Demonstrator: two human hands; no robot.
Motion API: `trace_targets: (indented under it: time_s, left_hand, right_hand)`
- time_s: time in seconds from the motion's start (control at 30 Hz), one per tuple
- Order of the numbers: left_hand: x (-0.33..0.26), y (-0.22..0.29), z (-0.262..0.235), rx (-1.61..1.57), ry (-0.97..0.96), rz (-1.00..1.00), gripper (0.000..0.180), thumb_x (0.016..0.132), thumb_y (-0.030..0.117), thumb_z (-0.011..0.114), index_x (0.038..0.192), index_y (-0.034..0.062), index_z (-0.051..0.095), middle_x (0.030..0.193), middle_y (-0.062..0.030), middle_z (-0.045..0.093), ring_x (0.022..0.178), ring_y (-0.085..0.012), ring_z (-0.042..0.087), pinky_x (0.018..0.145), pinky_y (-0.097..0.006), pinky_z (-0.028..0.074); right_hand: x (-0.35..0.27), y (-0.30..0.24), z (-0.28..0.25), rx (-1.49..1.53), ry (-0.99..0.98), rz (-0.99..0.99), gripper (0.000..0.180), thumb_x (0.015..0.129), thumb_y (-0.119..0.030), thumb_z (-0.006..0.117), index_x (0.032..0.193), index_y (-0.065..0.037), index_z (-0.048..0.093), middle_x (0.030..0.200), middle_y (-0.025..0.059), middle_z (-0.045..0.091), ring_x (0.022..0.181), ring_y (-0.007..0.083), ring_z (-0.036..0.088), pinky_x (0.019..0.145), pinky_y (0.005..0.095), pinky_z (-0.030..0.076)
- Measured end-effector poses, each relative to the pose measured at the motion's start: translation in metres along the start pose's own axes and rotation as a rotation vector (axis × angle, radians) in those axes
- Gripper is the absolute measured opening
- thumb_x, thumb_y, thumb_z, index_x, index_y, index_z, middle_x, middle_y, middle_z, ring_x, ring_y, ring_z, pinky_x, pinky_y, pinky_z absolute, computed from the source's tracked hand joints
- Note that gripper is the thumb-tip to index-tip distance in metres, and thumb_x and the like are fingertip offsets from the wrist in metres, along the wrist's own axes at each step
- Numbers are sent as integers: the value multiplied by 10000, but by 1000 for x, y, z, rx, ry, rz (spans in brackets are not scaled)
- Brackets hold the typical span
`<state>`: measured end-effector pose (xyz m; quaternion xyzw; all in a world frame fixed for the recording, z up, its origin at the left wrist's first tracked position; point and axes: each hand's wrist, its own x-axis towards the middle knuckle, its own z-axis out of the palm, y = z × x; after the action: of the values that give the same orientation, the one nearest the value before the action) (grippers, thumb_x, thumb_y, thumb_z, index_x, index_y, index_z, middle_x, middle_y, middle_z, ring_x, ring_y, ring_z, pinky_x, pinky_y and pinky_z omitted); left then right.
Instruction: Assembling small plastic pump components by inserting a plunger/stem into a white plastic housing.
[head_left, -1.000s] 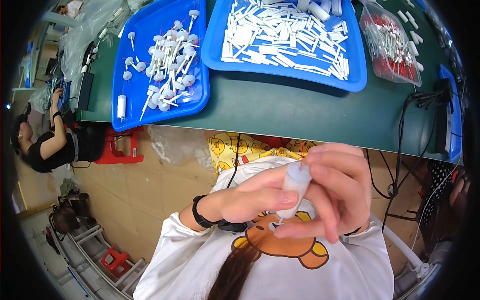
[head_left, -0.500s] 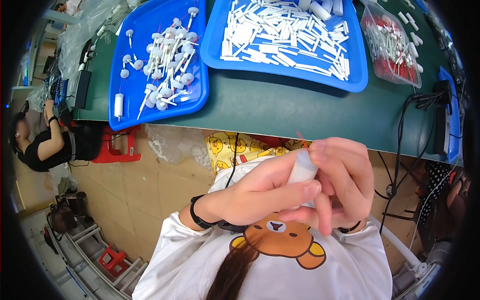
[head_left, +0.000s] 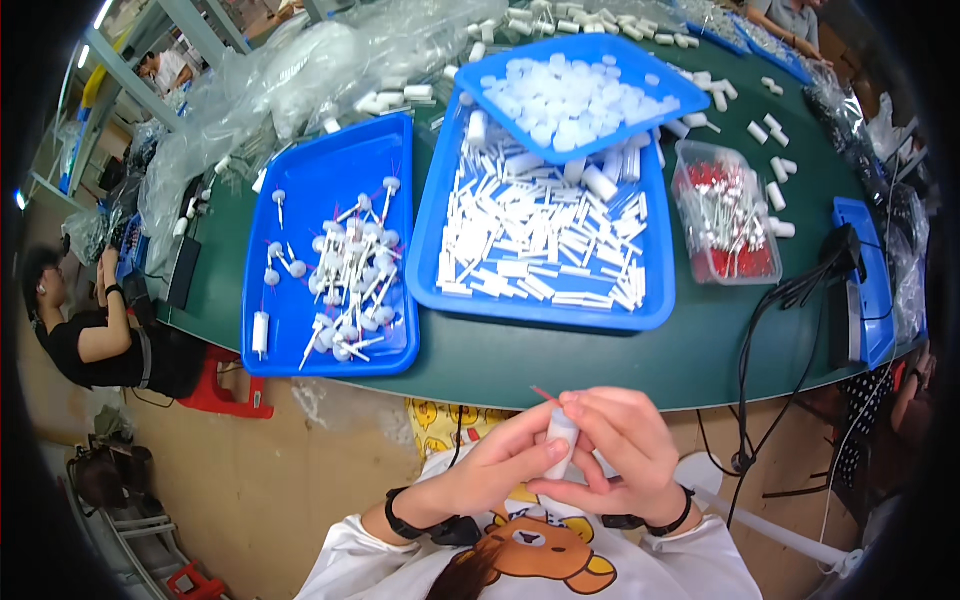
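Observation:
Both my hands are closed around one white plastic cylinder [head_left: 563,436], held tilted in front of my shirt, just off the table's near edge. My left hand [head_left: 500,472] grips its side, with the thumb across the front. At the upper end, the thumb and forefinger of my right hand [head_left: 628,440] press together, and its other fingers curl behind and below the cylinder. A thin red wire [head_left: 543,394] sticks out by those fingertips. Whether the right fingertips pinch the wire or the cylinder's rim is hidden.
A blue tray [head_left: 262,215] at left holds stick-like pieces with round caps and red wires. In the middle, a blue tray [head_left: 425,262] of white tubes carries a smaller tray [head_left: 690,95] of white caps. Right of it stand a clear tub [head_left: 745,275] and black cables [head_left: 800,283].
My view has tipped up, so the trays sit lower in the picture and the cap tray has come into sight. Both hands keep hold of the cylinder in nearly the same grip.

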<state>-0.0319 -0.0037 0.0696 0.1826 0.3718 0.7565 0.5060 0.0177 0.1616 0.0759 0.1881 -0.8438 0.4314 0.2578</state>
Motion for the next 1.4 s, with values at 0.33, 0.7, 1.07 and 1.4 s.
trace_targets:
  time_s: [0.33, 0.7, 1.07, 1.4]
  left_hand:
    - [13, -4, -9, -158, 151, 13, 321, 985, 206, 388, 1200, -27, 434, 1075, -148, 583, 946, -171, 586, 819, -273, 470]
    - [13, -4, -9, 5, 227, 8, 309, 961, 142, 423, 1217, -29, 449, 1017, -118, 620, 921, -135, 580, 820, -260, 471]
    - [10, -1, -7, 18, 268, 107, 316, 924, 134, 497, 1190, -33, 461, 1031, -181, 626, 891, -161, 590, 806, -288, 476]
    - [4, 2, -7, 103, 292, 168, 297, 877, -6, 562, 1157, -50, 472, 1025, -157, 645, 968, -148, 611, 833, -269, 504]
  right_hand:
    - [-3, 14, 15, 70, 107, 110, 642, 577, -181, 858, 1101, 57, 575, 1022, 154, 626, 904, 301, 611, 756, 348, 505]
    - [-2, 17, 13, 37, 75, 93, 641, 594, -175, 853, 1112, 72, 567, 1050, 195, 628, 896, 327, 634, 779, 369, 520]
    - [-5, 24, 22, 208, 112, 96, 744, 533, -145, 880, 1168, -28, 511, 1161, 212, 568, 1048, 315, 573, 884, 389, 462]
    - [2, 22, 18, 223, 69, 70, 626, 583, -132, 853, 1105, 40, 553, 1080, 212, 618, 969, 336, 609, 823, 396, 497]
